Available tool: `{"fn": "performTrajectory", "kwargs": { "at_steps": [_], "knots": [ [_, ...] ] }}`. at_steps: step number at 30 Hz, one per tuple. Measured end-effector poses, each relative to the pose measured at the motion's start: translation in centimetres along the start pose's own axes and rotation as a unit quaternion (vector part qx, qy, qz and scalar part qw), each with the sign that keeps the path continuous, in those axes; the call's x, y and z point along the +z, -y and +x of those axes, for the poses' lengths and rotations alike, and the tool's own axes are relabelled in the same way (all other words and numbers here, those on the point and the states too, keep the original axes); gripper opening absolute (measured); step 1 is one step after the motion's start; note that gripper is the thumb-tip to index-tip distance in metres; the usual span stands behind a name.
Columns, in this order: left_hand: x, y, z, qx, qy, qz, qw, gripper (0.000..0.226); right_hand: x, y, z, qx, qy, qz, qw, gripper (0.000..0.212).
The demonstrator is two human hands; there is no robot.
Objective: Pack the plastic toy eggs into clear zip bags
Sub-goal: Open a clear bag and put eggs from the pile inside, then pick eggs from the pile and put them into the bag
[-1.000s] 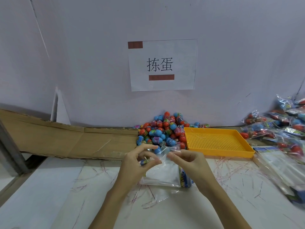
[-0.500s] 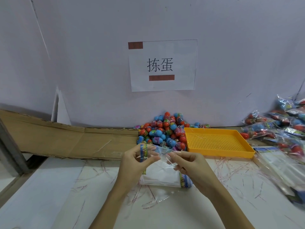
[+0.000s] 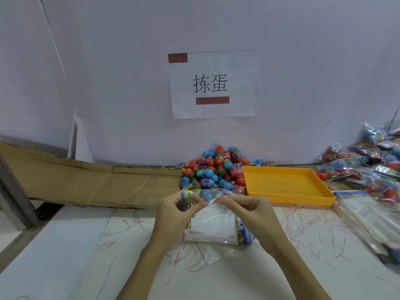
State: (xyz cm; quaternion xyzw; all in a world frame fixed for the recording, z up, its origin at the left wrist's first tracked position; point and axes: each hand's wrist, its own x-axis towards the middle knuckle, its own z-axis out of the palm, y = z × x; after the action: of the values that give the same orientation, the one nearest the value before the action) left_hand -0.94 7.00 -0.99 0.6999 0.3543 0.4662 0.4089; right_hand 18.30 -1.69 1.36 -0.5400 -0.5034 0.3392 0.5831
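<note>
— Where was the zip bag (image 3: 213, 221)?

— Just above the table (image 3: 65, 245), mouth pinched by left hand (image 3: 173, 211) and right hand (image 3: 249, 208).

— Handling?

— Thin, slippery film, probably; best gripped at the rim. Beyond lay the egg pile (image 3: 216, 169).

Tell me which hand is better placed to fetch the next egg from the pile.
Probably the left hand. Both hands pinch the bag's mouth, but the pile lies just beyond the left one, while the right hand sits nearer the tray.
</note>
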Motion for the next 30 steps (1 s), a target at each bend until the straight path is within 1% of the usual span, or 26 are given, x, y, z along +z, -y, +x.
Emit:
{"fn": "performTrajectory", "kwargs": {
  "at_steps": [5, 7, 9, 12, 14, 16, 18, 21, 23, 24, 25, 26, 27, 28, 29, 30],
  "knots": [
    [0.0, -0.1, -0.1, 0.021, 0.016, 0.017, 1.000, 0.019, 0.0, -0.2, 0.0, 0.003, 0.000, 0.008, 1.000, 0.029],
    [0.0, 0.0, -0.1, 0.014, 0.015, 0.026, 0.999, 0.021, 0.0, -0.1, -0.1, 0.004, 0.008, 0.025, 1.000, 0.023],
    [0.0, 0.1, -0.1, 0.012, 0.011, 0.025, 1.000, 0.024, 0.0, -0.3, 0.0, 0.012, 0.017, 0.059, 0.998, 0.025],
    [-0.1, 0.0, -0.1, 0.010, 0.003, -0.011, 1.000, 0.028, 0.0, -0.3, 0.1, 0.082, 0.055, 0.149, 0.984, 0.037],
    [-0.1, 0.1, -0.1, 0.015, 0.006, -0.019, 1.000, 0.027, -0.1, -0.3, 0.1, 0.126, 0.081, 0.153, 0.977, 0.038],
    [0.0, 0.2, -0.1, 0.023, 0.012, -0.009, 1.000, 0.027, -0.1, -0.3, 0.0, 0.144, 0.100, 0.133, 0.976, 0.032],
    [0.0, 0.1, -0.1, 0.020, 0.014, -0.002, 1.000, 0.029, -0.1, -0.2, -0.1, 0.138, 0.103, 0.100, 0.980, 0.031],
    [-0.1, -0.2, 0.0, 0.016, 0.029, -0.044, 0.998, 0.028, -0.1, -0.2, -0.1, 0.108, 0.079, 0.085, 0.987, 0.042],
    [0.0, -0.4, 0.1, 0.006, 0.022, -0.069, 0.997, 0.040, -0.1, -0.1, -0.2, 0.054, 0.064, 0.052, 0.995, 0.041],
    [-0.1, -0.5, 0.2, 0.009, 0.005, -0.058, 0.998, 0.055, -0.1, -0.1, -0.2, 0.023, 0.058, 0.028, 0.998, 0.039],
    [-0.2, -0.4, 0.3, 0.030, -0.017, -0.017, 0.999, 0.073, -0.1, -0.1, -0.2, -0.003, 0.057, 0.009, 0.998, 0.042],
    [-0.5, -0.1, 0.4, 0.075, -0.032, 0.054, 0.995, 0.090, 0.0, -0.1, -0.3, -0.024, 0.063, -0.015, 0.998, 0.047],
    [-0.7, 0.1, 0.4, 0.139, -0.032, 0.147, 0.979, 0.101, 0.1, -0.2, -0.4, -0.047, 0.069, -0.051, 0.995, 0.052],
    [-0.8, 0.3, 0.4, 0.207, -0.025, 0.244, 0.947, 0.106, 0.3, -0.4, -0.5, -0.074, 0.074, -0.098, 0.990, 0.055],
    [-0.8, 0.3, 0.4, 0.263, -0.010, 0.326, 0.908, 0.106, 0.7, -0.7, -0.6, -0.097, 0.084, -0.140, 0.982, 0.056],
    [-0.5, 0.2, 0.3, 0.302, 0.006, 0.382, 0.873, 0.103, 1.1, -1.0, -0.8, -0.112, 0.093, -0.164, 0.976, 0.055]
  ]
}}
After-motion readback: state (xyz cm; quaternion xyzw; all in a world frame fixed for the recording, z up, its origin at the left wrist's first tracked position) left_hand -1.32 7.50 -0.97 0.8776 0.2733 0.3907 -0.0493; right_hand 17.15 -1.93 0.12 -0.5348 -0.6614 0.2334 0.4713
